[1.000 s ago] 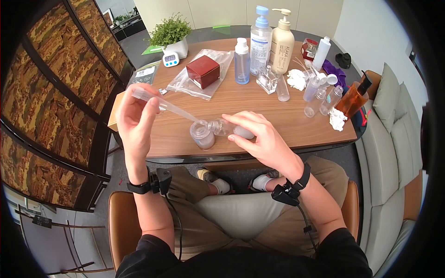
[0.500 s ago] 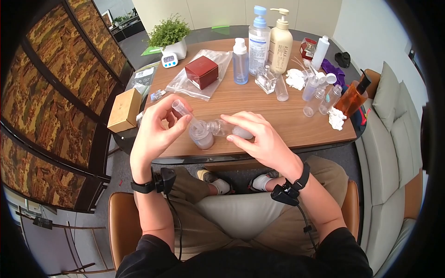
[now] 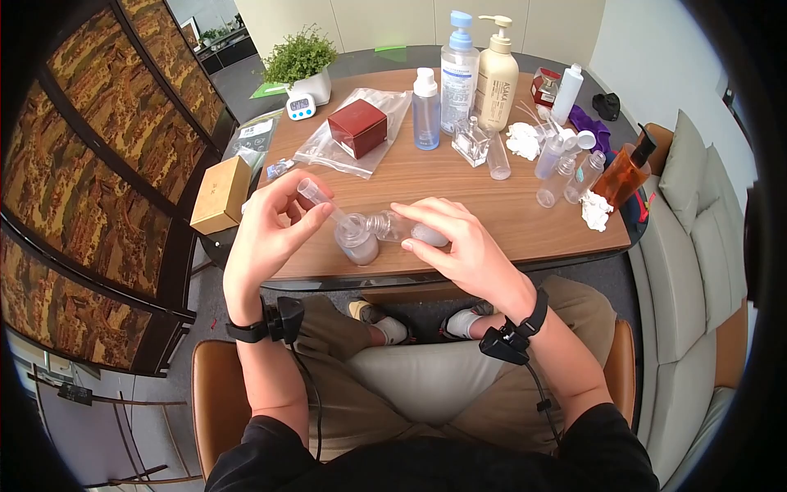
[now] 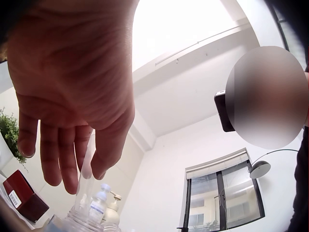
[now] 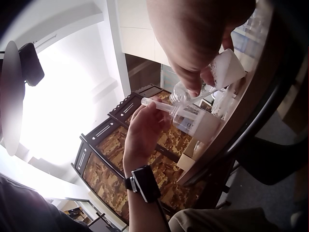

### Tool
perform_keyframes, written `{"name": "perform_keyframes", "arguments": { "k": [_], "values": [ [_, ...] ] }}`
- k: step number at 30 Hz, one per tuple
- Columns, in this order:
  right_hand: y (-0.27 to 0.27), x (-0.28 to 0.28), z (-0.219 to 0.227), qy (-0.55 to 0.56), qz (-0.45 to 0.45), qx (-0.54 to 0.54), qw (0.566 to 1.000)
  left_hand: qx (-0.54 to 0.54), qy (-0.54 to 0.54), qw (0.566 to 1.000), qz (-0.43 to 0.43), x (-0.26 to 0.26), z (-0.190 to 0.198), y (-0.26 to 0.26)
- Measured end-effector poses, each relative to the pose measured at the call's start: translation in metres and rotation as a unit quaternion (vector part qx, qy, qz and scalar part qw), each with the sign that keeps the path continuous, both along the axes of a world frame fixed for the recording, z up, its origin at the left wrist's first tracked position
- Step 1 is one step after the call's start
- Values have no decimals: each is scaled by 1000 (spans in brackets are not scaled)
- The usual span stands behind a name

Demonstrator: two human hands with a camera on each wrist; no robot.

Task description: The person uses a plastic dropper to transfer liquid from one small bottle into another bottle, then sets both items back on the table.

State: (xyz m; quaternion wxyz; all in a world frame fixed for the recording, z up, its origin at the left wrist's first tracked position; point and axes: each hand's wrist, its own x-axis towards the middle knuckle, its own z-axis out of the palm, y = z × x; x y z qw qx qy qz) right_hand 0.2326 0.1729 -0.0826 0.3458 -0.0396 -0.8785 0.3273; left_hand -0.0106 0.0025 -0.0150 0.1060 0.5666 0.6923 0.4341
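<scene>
My left hand (image 3: 266, 234) pinches a clear plastic tube (image 3: 315, 193) near its upper part; its lower end is inside the mouth of a clear jar (image 3: 358, 246) that holds pale contents. In the right wrist view the tube (image 5: 157, 105) slants down into the jar (image 5: 197, 126). My right hand (image 3: 467, 250) grips a small clear bottle (image 3: 396, 225) lying tilted, its neck against the jar's rim, with whitish contents toward its base. The left wrist view shows the left hand (image 4: 72, 82) with thumb and fingers around the tube (image 4: 87, 179).
Behind the hands are a red box (image 3: 358, 127) on a plastic bag, a blue bottle (image 3: 426, 115), a cream pump bottle (image 3: 497, 78) and a glass bottle (image 3: 470, 143). Several small bottles, crumpled tissues (image 3: 596, 211) and an amber bottle (image 3: 623, 176) stand right; a cardboard box (image 3: 220, 195) sits left.
My left hand has moved right and down, bringing the tube from a long slant above the jar to a steeper one inside its mouth. The right hand and its bottle have stayed put.
</scene>
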Motion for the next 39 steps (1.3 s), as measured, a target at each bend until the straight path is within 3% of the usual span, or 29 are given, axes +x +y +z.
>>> {"name": "perform_keyframes", "arguments": {
  "k": [19,24,27,39],
  "values": [
    [-1,1,1,-7,1,-9,1000,0,-32,999,-10,-2,1,-3],
    [-1,4,4,-57,2,-38,998,4,-69,997,-30,-2,1,-4],
    [-3,2,3,-13,4,-13,1000,4,-83,996,-37,-3,1,-4],
    [-1,1,1,-15,5,-15,1000,-9,-58,998,-17,-2,2,-3]
  ]
}}
